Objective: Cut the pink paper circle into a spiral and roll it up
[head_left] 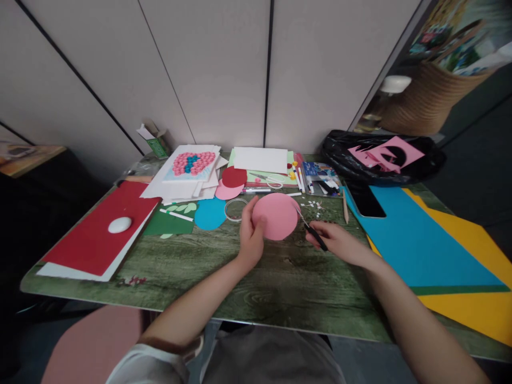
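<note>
A pink paper circle (276, 216) is held up over the green wood-grain table (224, 277). My left hand (252, 234) pinches its left edge, thumb on the near face. In my right hand (334, 240) is a pair of black-handled scissors (314, 232), with the blades at the circle's right edge. Whether the blades are parted I cannot tell. Behind the circle's left side lie a roll of clear tape (236, 210) and a blue paper circle (210, 214). Small white paper scraps (316, 207) are scattered beyond the scissors.
Red sheets (92, 234) under a white oval object (120, 224) lie left. A flower picture (192, 162) tops white papers. White-handled scissors (274, 182) and markers (300, 178) lie at the back. Right are a phone (365, 200), blue sheet (424, 240) and black bag (344, 154) with pink offcuts.
</note>
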Demonstrator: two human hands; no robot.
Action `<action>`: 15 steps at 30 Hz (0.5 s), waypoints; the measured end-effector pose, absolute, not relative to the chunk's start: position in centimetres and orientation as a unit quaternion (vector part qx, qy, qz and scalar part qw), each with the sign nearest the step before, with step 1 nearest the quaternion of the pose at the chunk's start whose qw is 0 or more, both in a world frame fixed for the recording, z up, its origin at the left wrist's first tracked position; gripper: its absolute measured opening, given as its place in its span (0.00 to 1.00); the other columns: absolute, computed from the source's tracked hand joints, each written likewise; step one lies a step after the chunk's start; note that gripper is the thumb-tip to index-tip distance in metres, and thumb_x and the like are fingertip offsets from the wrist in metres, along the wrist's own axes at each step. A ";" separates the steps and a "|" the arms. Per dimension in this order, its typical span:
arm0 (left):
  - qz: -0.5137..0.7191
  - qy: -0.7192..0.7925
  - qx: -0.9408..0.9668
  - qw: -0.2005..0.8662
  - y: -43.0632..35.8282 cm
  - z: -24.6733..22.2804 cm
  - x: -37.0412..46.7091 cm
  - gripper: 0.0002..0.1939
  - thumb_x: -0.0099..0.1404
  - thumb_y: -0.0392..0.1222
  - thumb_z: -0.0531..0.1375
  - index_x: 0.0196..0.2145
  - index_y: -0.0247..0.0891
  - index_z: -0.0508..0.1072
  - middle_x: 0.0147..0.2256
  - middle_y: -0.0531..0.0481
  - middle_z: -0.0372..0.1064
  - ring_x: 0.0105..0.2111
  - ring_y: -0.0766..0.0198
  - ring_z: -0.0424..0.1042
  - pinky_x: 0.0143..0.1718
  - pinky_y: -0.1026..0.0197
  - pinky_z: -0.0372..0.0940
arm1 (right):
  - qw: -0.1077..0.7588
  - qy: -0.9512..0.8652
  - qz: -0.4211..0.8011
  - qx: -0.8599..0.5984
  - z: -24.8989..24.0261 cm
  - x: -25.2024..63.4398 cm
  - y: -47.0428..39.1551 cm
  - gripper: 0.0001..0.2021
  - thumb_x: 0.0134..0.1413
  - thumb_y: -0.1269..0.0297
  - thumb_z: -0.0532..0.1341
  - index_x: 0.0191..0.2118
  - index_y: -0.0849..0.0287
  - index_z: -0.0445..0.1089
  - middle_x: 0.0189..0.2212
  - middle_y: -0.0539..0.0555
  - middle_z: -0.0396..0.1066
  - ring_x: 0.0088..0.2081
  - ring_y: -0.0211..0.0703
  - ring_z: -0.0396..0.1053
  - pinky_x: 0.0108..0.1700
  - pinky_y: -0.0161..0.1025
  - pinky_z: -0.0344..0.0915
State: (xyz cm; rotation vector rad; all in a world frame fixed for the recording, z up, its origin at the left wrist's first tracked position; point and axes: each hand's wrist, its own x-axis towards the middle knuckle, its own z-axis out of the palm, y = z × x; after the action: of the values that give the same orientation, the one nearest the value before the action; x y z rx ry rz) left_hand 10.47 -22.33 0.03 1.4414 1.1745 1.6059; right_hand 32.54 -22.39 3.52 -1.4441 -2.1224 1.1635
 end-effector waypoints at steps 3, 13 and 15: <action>0.622 0.444 0.548 0.340 -22.3 0.0 10.5 0.23 0.65 0.45 0.53 0.57 0.44 0.57 0.59 0.45 0.53 0.58 0.57 0.54 0.57 0.53 0.53 | 0.164 -0.741 0.414 -0.503 3.6 32.5 -22.4 0.17 0.54 0.49 0.53 0.24 0.57 0.56 0.21 0.46 0.55 0.25 0.35 0.53 0.27 0.33 0.50; 0.630 0.446 0.544 0.329 -22.0 0.0 10.3 0.23 0.64 0.46 0.53 0.57 0.43 0.57 0.59 0.44 0.54 0.57 0.56 0.56 0.56 0.53 0.55 | 0.160 -0.744 0.419 -0.496 4.1 32.5 -22.4 0.17 0.55 0.50 0.53 0.23 0.57 0.55 0.21 0.46 0.56 0.26 0.35 0.54 0.28 0.34 0.51; 0.631 0.446 0.543 0.327 -22.0 0.1 10.3 0.23 0.64 0.46 0.53 0.57 0.43 0.58 0.58 0.43 0.54 0.57 0.56 0.57 0.55 0.53 0.55 | 0.160 -0.744 0.421 -0.494 4.1 32.5 -22.4 0.17 0.55 0.50 0.53 0.24 0.57 0.56 0.21 0.47 0.56 0.26 0.35 0.54 0.28 0.34 0.51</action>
State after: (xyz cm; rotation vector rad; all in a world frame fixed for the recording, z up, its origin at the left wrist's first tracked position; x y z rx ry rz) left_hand 10.32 -21.95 0.10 1.4234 1.1693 1.6528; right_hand 32.50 -22.42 4.07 -1.4125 -2.1244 1.2028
